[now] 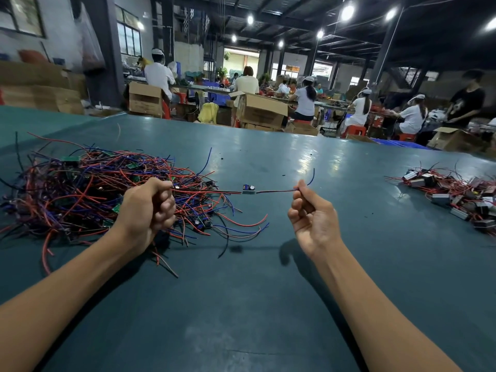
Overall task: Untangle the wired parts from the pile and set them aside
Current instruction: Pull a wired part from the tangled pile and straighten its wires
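Two-handed, held a small green circuit board with red-blue leads (248,189) taut over the teal tabletop (241,304): gripped in the left hand (150,205) by the tangled red-blue wire pile (80,189), pinched in the right hand (308,213), likely to free it.

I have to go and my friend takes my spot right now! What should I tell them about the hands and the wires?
Left hand: grips the wires at one end of a wired part, right by the tangled pile.
Right hand: pinches the wires at its other end; the part is stretched between both hands above the table.
Done: a smaller heap of wired parts lies far right, probably the set-aside ones.
To do: free this part, set it aside, then go on thinning the pile.
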